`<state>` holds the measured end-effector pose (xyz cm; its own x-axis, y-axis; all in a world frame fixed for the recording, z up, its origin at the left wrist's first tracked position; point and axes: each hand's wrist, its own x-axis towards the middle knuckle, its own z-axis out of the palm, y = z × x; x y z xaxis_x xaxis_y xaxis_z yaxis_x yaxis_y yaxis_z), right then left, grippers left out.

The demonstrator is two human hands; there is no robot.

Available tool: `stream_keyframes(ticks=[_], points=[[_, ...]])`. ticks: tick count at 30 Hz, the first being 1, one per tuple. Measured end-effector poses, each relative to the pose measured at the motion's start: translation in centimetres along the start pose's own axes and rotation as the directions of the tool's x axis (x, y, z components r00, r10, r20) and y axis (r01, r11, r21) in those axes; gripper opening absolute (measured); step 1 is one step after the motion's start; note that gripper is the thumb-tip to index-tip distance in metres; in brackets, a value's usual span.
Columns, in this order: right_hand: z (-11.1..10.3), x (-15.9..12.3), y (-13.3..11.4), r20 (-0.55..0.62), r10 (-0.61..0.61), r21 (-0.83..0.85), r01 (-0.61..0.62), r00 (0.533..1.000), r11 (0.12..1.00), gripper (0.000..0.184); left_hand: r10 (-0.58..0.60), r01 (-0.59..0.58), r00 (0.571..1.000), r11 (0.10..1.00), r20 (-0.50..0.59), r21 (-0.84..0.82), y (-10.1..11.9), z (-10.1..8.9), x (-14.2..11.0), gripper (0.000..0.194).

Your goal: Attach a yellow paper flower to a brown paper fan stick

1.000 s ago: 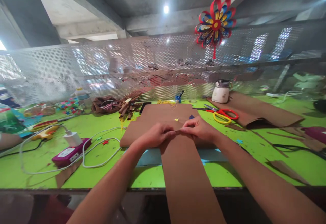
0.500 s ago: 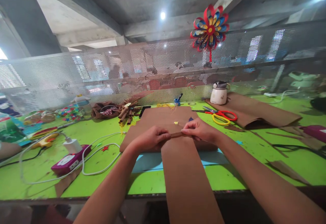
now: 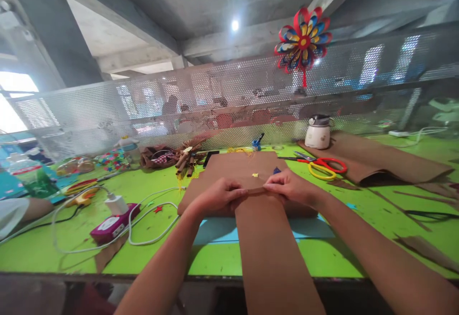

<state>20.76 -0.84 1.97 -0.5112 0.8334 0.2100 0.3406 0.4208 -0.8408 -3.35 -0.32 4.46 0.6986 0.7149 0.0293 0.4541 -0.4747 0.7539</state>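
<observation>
A long strip of brown paper (image 3: 272, 248) runs from the middle of the table over its front edge towards me. Its far end is folded into a narrow band. My left hand (image 3: 225, 195) pinches that band at its left end, thumb on top. At the right end, my right hand (image 3: 289, 187) pinches it between thumb and fingers. Beneath lies a larger brown paper piece (image 3: 236, 164), with light blue paper (image 3: 215, 231) under its near side. Close beyond my fingers are a small yellow piece (image 3: 255, 175) and a dark blue bit (image 3: 276, 170).
Red-handled and yellow-handled scissors (image 3: 324, 168) lie right of the paper, before a white bottle (image 3: 317, 132) and a brown sheet (image 3: 387, 159). On the left are a purple power strip (image 3: 114, 223) with a white cable and a green-filled bottle (image 3: 34, 176). A perforated screen (image 3: 215, 100) stands behind.
The whole view has shifted, so things appear farther right. Both hands keep their pinch on the folded band, with little visible change. A person's sleeve and arm show more at the left edge.
</observation>
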Motion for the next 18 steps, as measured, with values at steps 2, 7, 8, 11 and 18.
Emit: stream_keyframes(ticks=[2,7,8,11,18], points=[[0.01,0.12,0.33,-0.022,0.001,0.018,-0.001,1.000,1.000,0.032,0.008,-0.008,1.000,1.000,-0.017,-0.016,-0.40,-0.17,0.08,0.037],[0.07,0.22,0.31,-0.100,0.047,0.083,-0.039,0.994,0.996,0.032,-0.017,0.018,1.000,0.998,0.019,-0.064,-1.13,-0.67,0.18,0.031],[0.07,0.19,0.20,-0.111,0.066,0.097,-0.056,0.992,0.994,0.033,-0.017,0.019,0.999,0.997,0.029,-0.072,-1.16,-0.74,0.16,0.031],[0.00,0.05,-0.19,-0.107,0.095,0.137,-0.080,0.990,0.987,0.033,-0.016,0.019,0.999,0.997,0.036,-0.076,-1.10,-0.89,0.10,0.032],[-0.21,-0.10,-0.04,-0.025,0.081,0.171,-0.075,0.996,0.982,0.034,-0.013,0.008,0.999,0.993,-0.037,-0.121,-0.81,-0.39,0.13,0.030]])
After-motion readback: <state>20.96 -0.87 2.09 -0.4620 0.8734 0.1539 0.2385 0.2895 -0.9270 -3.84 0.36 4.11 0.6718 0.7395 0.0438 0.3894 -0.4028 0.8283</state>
